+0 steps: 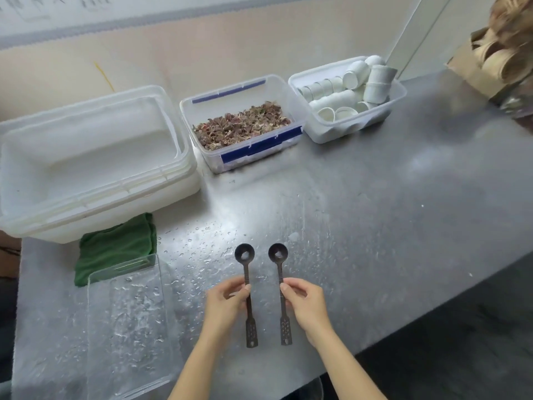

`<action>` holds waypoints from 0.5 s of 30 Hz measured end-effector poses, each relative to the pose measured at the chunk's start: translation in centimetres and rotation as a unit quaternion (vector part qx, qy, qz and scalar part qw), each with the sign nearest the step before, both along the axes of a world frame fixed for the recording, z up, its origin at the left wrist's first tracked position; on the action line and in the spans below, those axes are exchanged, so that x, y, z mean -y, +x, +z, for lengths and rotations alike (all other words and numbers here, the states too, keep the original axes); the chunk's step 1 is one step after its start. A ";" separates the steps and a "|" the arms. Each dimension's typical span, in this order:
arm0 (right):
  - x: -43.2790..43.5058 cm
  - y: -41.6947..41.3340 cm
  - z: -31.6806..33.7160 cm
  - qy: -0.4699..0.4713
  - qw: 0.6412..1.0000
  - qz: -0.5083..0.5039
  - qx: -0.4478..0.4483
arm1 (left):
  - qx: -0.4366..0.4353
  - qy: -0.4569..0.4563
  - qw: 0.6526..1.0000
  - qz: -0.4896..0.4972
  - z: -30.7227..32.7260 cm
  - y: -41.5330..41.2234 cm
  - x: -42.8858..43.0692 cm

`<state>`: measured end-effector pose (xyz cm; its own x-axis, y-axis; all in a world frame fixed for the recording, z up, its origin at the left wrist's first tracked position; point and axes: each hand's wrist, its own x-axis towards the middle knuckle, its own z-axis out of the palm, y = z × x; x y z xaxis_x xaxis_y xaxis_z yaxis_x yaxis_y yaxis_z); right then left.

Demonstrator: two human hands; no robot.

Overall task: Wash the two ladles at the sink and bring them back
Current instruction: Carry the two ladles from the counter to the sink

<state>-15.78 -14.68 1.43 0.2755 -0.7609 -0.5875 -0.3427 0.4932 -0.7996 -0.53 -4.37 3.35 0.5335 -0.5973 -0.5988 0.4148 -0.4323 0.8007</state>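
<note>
**Two ladles, one pinched in each of your hands**

Your left hand (227, 304) pinches the left ladle (247, 269) by its shaft, thumb on top and fingers curled beneath. Your right hand (305, 306) holds the right ladle (279, 269) the same way. The hands are apart, with both dark ladles running side by side between them, not touching each other. The round bowls point away from you, beyond your fingertips, and the flat perforated ends lie near your wrists. You cannot tell whether the ladles rest on the metal table (403, 212) or hang just above it.

Water drops (202, 243) bead on the surface beyond your left hand. Just outside that hand sits a wet clear tray (127, 327), and its far edge overlaps a folded green cloth (115, 249). Well beyond both hands stand three containers in a row. A stack of white tubs (86, 163) stands past your left hand. A clear box (259, 148) of dried petals (239, 122) stands straight ahead. A tub (346, 128) of white paper cups (354, 73) stands past your right hand. Brown paper cups (490, 64) sit far out beyond your right hand.
</note>
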 end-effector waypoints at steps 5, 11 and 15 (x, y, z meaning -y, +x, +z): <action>-0.2 -3.6 2.4 0.006 0.997 -0.065 0.028 | -0.002 -0.003 0.999 -0.039 1.8 -2.8 1.5; -0.8 -9.6 5.5 -0.005 0.987 -0.146 0.059 | -0.017 -0.030 0.992 -0.120 3.9 -7.5 3.9; -1.4 -14.4 7.4 -0.034 0.977 -0.198 0.063 | 0.001 -0.051 0.983 -0.175 5.6 -11.5 5.6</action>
<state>-30.21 -13.27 8.79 0.0179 -0.8586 -0.5124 -0.0315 0.5117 -0.8586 -12.00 -9.94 8.97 0.2863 -0.8010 -0.5258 0.2527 -0.4662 0.8478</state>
